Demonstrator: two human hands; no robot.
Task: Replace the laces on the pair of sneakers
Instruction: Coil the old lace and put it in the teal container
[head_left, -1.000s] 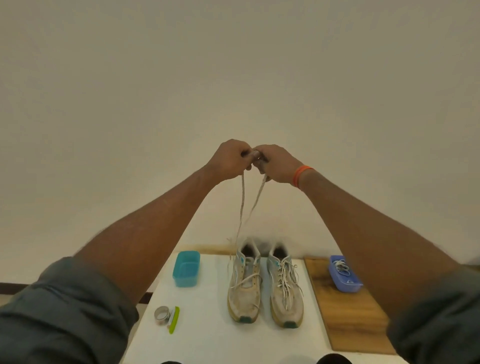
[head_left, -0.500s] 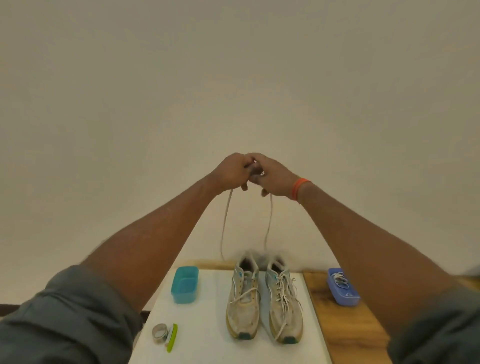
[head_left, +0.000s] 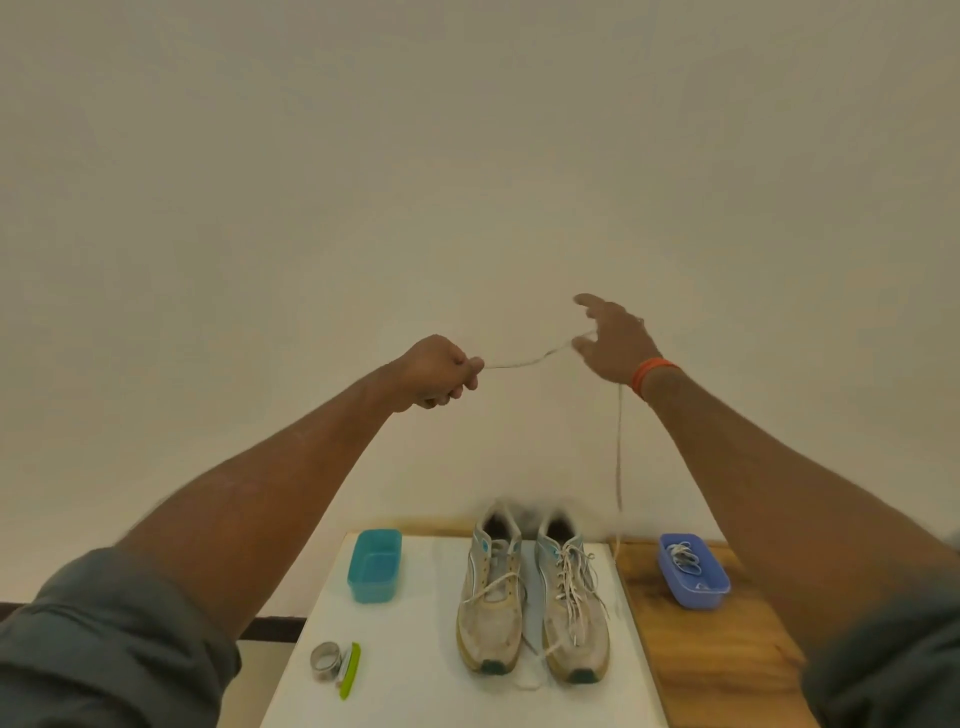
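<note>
My left hand (head_left: 440, 370) is fisted around one end of the lace (head_left: 524, 361), which runs rightward out of that grip, nearly level. From there it reaches my right hand (head_left: 615, 340), whose fingers are spread and mostly straight. The lace passes by the thumb side there, but I cannot tell whether anything pinches it or it merely lies across the hand. Past that hand it hangs straight down, its tail ending near the seam between the board (head_left: 415, 670) and the wood top (head_left: 722, 654).

The risk I see is at the right hand. If the lace is only draped there, any tug from my left fist could slide it off and drop the hanging run.

Far below the fist sit the teal tub (head_left: 375, 565), and nearer me the tape roll (head_left: 325, 660) with a green tool (head_left: 350, 671) touching it. Between and below both hands stand the sneakers. The left shoe (head_left: 491, 597) shows only a loose strand across it, while the right shoe (head_left: 571, 605) is still laced. A dropped tail could snag in those loose laces. Below the right hand, the blue tub (head_left: 693, 574) holds more laces; a swinging tail might catch its rim.
</note>
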